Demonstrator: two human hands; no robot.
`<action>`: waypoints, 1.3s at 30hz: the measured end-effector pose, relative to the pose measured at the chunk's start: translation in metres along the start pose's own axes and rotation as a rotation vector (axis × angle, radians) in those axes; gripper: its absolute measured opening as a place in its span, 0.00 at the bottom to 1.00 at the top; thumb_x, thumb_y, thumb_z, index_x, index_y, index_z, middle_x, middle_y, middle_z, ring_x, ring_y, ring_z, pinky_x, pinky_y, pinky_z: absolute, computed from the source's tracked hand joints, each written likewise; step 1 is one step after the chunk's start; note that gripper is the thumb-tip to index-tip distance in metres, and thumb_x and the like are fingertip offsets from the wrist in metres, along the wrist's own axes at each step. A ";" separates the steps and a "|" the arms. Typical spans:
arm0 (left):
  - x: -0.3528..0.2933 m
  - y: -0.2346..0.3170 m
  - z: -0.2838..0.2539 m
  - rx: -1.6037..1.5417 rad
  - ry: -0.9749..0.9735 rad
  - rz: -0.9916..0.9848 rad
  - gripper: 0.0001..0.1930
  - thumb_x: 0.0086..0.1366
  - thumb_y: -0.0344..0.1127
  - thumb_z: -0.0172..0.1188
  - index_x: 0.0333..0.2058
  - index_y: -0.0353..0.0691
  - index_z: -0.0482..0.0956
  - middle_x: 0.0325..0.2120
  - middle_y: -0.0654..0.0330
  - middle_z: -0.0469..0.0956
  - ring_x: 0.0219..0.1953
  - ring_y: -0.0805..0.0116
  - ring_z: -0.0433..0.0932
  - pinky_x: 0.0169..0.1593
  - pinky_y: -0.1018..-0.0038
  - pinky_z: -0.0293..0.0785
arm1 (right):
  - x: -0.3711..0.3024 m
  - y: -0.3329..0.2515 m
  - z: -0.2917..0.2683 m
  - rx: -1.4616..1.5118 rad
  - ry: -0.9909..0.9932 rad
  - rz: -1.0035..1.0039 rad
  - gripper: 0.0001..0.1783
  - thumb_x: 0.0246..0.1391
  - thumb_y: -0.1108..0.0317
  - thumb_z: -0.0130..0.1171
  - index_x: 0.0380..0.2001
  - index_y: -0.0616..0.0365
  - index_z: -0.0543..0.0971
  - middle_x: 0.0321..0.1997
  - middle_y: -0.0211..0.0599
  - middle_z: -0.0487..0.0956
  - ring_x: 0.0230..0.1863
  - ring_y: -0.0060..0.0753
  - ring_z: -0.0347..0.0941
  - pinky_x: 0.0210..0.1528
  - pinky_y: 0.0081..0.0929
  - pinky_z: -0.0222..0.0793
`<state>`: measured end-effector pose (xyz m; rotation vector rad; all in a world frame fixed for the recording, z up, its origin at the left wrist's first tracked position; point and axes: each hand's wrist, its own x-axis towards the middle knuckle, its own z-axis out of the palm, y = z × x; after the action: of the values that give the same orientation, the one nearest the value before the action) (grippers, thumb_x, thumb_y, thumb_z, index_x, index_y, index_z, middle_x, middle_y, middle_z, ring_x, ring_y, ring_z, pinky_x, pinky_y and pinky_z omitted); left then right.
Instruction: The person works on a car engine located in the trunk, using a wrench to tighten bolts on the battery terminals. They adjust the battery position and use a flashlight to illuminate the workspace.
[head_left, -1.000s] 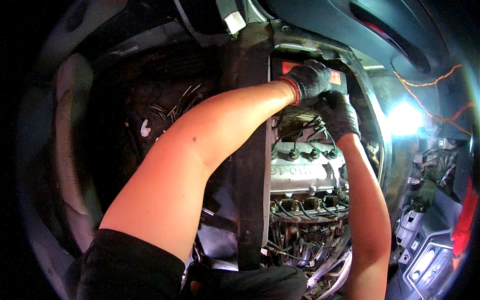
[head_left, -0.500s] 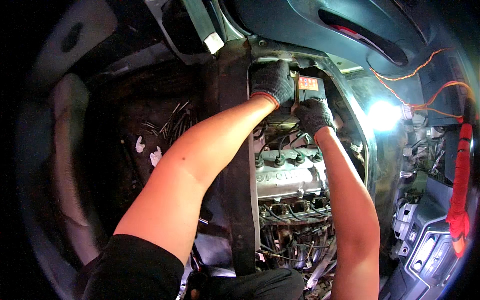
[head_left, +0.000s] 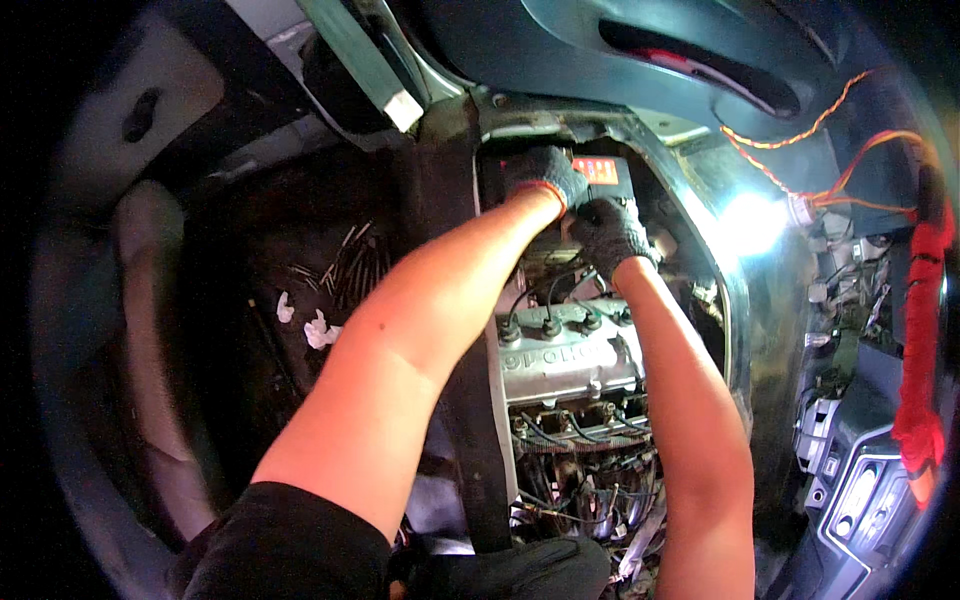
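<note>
Both my hands wear dark grey knitted gloves and meet at the far end of an open engine bay. My left hand (head_left: 552, 178) is closed in front of a dark box-shaped battery (head_left: 622, 178) with a red-orange label; whatever it grips is hidden. Just below and to its right, my right hand (head_left: 612, 236) has its fingers curled round what seems to be a metal wrench, now almost wholly covered by the gloves. The two hands nearly touch. Under my forearms lies the engine's silver valve cover (head_left: 570, 365), with black plug leads (head_left: 551, 325) along its far edge.
A bright work lamp (head_left: 755, 228) shines at the right, beside orange wires (head_left: 850, 170) and a red-wrapped bundle (head_left: 922, 340). Loose bolts (head_left: 355, 265) and crumpled white scraps (head_left: 320, 330) lie on the dark floor at left. The metal frame (head_left: 732, 300) borders the bay.
The view has shifted slightly. My hands have drawn closer together, my left coming down and right toward my right hand. The wrench, plain between them before, is now covered.
</note>
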<state>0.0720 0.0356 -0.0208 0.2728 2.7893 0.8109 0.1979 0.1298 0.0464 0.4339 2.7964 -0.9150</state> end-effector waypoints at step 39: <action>0.024 -0.006 0.007 0.187 -0.030 0.248 0.29 0.54 0.64 0.63 0.41 0.45 0.88 0.41 0.44 0.83 0.43 0.45 0.83 0.49 0.55 0.78 | -0.006 -0.013 -0.004 -0.764 -0.100 -0.579 0.20 0.59 0.67 0.54 0.55 0.48 0.73 0.42 0.51 0.82 0.41 0.54 0.81 0.43 0.47 0.77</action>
<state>0.0506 0.0398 -0.0337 0.6675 2.8417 0.5875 0.1988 0.1205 0.0580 -0.5293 2.9165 0.1263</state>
